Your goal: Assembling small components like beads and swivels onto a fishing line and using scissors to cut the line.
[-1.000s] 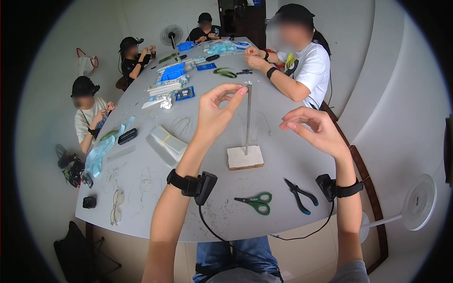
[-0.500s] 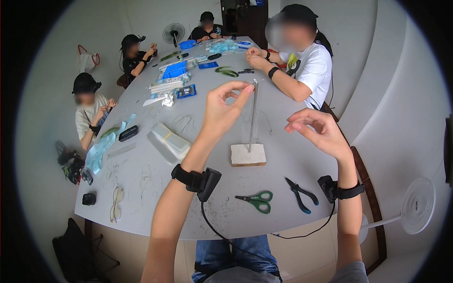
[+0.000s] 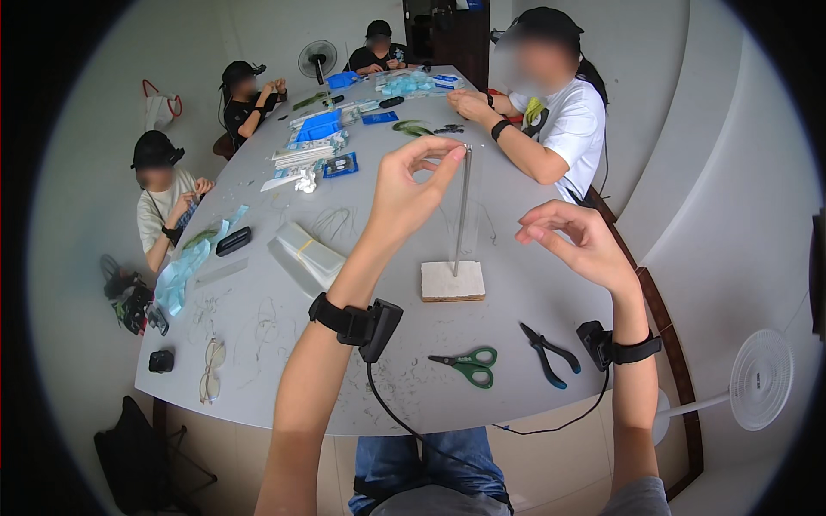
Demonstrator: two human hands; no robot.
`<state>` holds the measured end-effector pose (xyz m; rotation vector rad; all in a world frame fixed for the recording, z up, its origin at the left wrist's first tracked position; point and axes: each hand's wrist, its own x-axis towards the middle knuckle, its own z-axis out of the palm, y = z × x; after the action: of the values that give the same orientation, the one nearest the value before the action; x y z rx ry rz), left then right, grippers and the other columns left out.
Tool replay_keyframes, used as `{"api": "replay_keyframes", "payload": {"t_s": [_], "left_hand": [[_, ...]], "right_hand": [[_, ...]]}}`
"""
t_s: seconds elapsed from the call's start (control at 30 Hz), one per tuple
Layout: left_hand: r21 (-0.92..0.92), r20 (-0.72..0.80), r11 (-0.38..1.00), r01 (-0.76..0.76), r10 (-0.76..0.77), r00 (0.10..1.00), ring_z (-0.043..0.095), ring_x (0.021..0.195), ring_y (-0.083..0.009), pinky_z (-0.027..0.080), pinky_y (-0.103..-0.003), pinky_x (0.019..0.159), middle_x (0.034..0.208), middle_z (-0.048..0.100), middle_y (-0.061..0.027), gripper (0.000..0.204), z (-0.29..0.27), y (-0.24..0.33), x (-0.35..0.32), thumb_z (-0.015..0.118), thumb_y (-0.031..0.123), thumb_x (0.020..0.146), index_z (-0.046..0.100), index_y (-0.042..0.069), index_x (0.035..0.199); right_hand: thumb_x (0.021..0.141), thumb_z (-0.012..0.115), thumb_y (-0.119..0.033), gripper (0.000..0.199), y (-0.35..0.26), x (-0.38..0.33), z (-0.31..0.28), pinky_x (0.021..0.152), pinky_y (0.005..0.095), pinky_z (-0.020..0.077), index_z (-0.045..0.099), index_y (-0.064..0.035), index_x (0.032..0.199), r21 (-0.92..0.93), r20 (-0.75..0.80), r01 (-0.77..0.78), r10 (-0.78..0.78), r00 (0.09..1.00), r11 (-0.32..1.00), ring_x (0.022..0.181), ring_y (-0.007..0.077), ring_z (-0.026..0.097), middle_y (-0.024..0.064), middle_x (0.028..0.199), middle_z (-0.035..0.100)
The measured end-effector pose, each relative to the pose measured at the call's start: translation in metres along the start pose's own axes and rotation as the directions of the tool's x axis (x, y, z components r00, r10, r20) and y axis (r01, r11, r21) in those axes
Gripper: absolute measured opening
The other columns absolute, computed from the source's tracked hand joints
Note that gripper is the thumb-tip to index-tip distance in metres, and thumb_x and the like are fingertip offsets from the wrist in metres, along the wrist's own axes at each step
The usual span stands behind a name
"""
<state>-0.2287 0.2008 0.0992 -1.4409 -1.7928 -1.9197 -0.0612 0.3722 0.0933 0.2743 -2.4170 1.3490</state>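
Note:
In front of me a thin upright metal rod (image 3: pixel 462 215) stands on a small white-topped block (image 3: pixel 453 282). My left hand (image 3: pixel 411 185) is at the rod's top, thumb and forefinger pinched together against it. Whatever is between those fingertips is too small to make out. To the right of the rod, my right hand (image 3: pixel 578 245) hangs in the air with thumb and fingertips drawn together, and what they hold, if anything, does not show. Green-handled scissors (image 3: pixel 469 368) and dark pliers (image 3: pixel 549 354) lie on the near table, below both hands.
Clear plastic sleeves (image 3: pixel 303 258) lie left of the block. Glasses (image 3: pixel 212 371) and a black case (image 3: pixel 233 242) are further left. Blue trays (image 3: pixel 319 126) and packets stand farther up the grey table (image 3: pixel 379 404). Several people sit around it, one (image 3: pixel 564 129) at the right.
My right hand has shifted very slightly left. The left hand stays at the rod's top, its pinch a touch higher, and a tiny shiny bit there shows less.

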Motion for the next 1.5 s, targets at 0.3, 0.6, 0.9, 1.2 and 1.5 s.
{"api": "replay_keyframes", "payload": {"t_s": [0.3, 0.6, 0.9, 1.2, 1.5], "left_hand": [[0.056, 0.018, 0.998, -0.006, 0.005, 1.000, 0.058, 0.087, -0.0118, 0.045, -0.026, 0.081, 0.093, 0.063, -0.0061, 0.015, 0.001, -0.001, 0.002, 0.061, 0.010, 0.085, 0.062, -0.001, 0.094], [0.126, 0.042, 0.990, -0.062, 0.057, 0.997, 0.056, 0.084, -0.0103, 0.044, -0.026, 0.078, 0.090, 0.063, -0.0048, 0.015, -0.002, 0.001, 0.001, 0.059, 0.013, 0.086, 0.062, 0.000, 0.093], [0.241, -0.020, 0.966, -0.093, 0.101, 0.995, 0.057, 0.086, -0.0132, 0.043, -0.028, 0.077, 0.090, 0.062, -0.0058, 0.015, 0.008, 0.006, 0.004, 0.053, 0.014, 0.088, 0.057, 0.001, 0.094], [0.064, -0.410, 0.897, -0.437, 0.423, 0.808, 0.059, 0.091, -0.0178, 0.045, -0.027, 0.079, 0.098, 0.061, -0.0156, 0.023, -0.013, 0.076, 0.014, 0.045, 0.014, 0.094, 0.046, -0.006, 0.103], [-0.105, -0.666, 0.958, -0.265, 0.130, 0.734, 0.061, 0.086, -0.0179, 0.044, -0.027, 0.076, 0.096, 0.064, -0.0186, 0.017, -0.087, 0.131, -0.113, 0.043, 0.015, 0.095, 0.045, -0.001, 0.101]], "right_hand": [[0.084, 0.058, -0.007, 0.019, 0.006, 0.053, 0.027, 0.083, 0.0277, 0.0468, 0.059, 0.0026, 0.101, 0.013, -0.355, 0.250, -0.230, 0.906, 0.968, 0.089, 0.0152, 0.062, 0.0097, 0.092, 0.065], [0.082, 0.058, -0.001, 0.007, 0.012, 0.080, 0.048, 0.070, 0.0261, 0.0519, 0.060, 0.0049, 0.086, -0.010, -0.418, 0.361, -0.332, 0.846, 0.932, 0.074, 0.0153, 0.065, 0.0099, 0.075, 0.066], [0.081, 0.062, -0.007, 0.018, 0.004, 0.076, 0.044, 0.072, 0.0279, 0.0513, 0.058, 0.0049, 0.094, -0.107, -0.405, 0.322, -0.337, 0.850, 0.941, 0.078, 0.0186, 0.065, 0.0119, 0.079, 0.066], [0.087, 0.057, -0.025, 0.044, -0.038, 0.063, 0.024, 0.093, 0.0345, 0.0392, 0.046, 0.0024, 0.120, -0.449, -0.517, 0.312, -0.528, 0.674, 0.838, 0.110, 0.0245, 0.052, 0.0163, 0.117, 0.055], [0.079, 0.063, -0.008, 0.042, -0.111, 0.034, 0.115, 0.081, 0.0288, 0.0442, 0.048, -0.0023, 0.118, 0.037, 0.111, 0.371, -0.373, 0.921, 0.928, 0.085, 0.0157, 0.062, 0.0088, 0.091, 0.065]]}}
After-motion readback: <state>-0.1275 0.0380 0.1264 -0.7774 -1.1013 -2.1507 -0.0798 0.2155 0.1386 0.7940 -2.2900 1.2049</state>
